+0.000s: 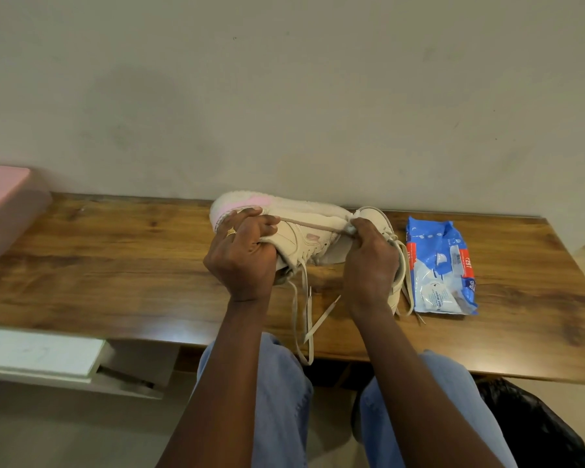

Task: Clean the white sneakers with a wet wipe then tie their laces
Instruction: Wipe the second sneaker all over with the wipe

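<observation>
Near the wooden desk's (pixel 115 265) far edge: cream leather sneaker (pixel 304 238), light and stiff-soled, clamped at the heel by left hand (pixel 240 255); right hand (pixel 368 255) pinching white wet wipe (pixel 349 221) against its sole edge; loose laces (pixel 306 309) floppy.

The pink box (pixel 4 211) at the left edge is cut off. The second sneaker (pixel 390 258) is mostly hidden behind the right hand (pixel 368 261). The wet wipe (pixel 349 224) only peeks out of its fingers. The small words on the wipes pack (pixel 439 265) are too tiny to read.
</observation>
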